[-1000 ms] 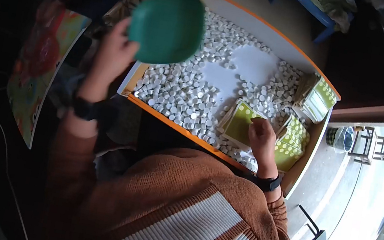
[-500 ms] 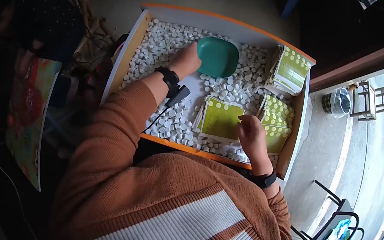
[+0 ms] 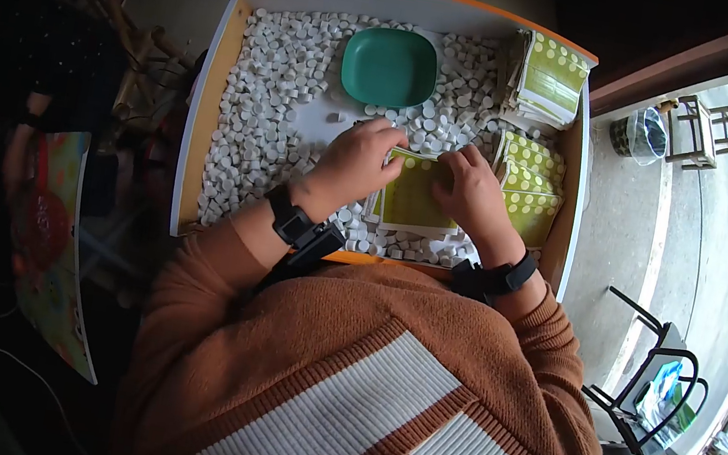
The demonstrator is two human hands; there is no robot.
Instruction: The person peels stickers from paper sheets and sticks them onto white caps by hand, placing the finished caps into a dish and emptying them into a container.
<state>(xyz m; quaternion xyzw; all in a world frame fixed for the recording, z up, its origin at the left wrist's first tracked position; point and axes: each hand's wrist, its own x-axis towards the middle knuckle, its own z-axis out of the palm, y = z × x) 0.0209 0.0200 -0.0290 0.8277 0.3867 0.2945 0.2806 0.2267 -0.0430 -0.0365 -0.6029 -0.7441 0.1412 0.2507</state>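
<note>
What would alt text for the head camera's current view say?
A person's left hand and right hand hold the far edge of a green packet in a tray of small white pieces. Beyond lies a teal dish; more packets are at right.

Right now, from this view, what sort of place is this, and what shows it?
Probably a small informal workshop: a shallow tray full of loose white pieces, green dotted stacks along its right side, and bare concrete ground beyond it.
</note>
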